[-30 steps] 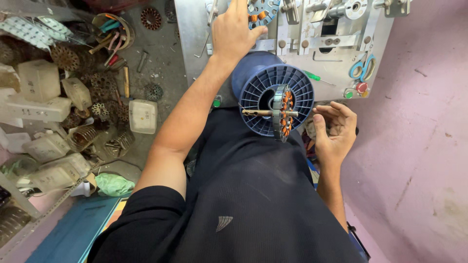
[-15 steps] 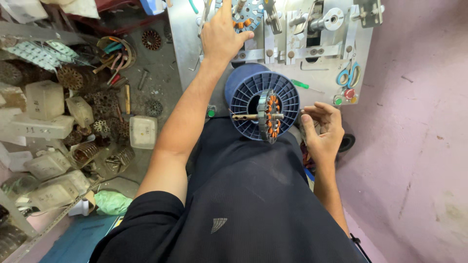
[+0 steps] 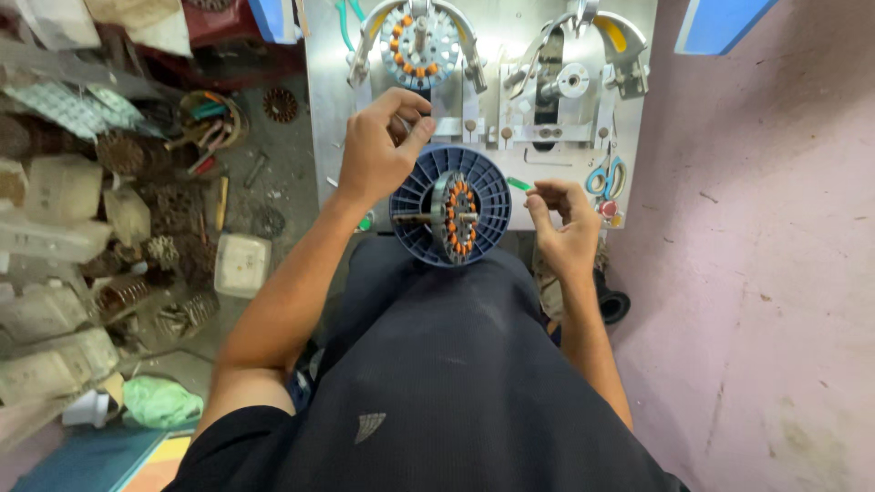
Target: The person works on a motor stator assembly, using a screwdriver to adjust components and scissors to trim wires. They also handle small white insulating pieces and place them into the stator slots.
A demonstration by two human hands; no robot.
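Note:
A blue ribbed spool [image 3: 449, 217] lies on my lap with a round stator wound in copper coils [image 3: 458, 217] on a metal shaft across its face. My left hand [image 3: 378, 148] hovers just above the spool's upper left, fingers curled and pinched together; anything it holds is too fine to see. To the right of the spool my right hand [image 3: 563, 228] has its fingertips pinched near a small green piece [image 3: 519, 183]. A second stator with orange coils [image 3: 419, 41] sits clamped in the left fixture of the metal winding machine [image 3: 483, 91].
Blue-handled scissors [image 3: 604, 178] rest on the machine plate at right. On the floor to the left lie several wound stators, white plastic containers [image 3: 241, 264], tools and a green cloth [image 3: 162, 403]. A pink wall fills the right side.
My left hand has drawn back from the machine's left fixture down toward the spool. My right hand has risen and moved closer to the spool's right edge. The view has tilted upward.

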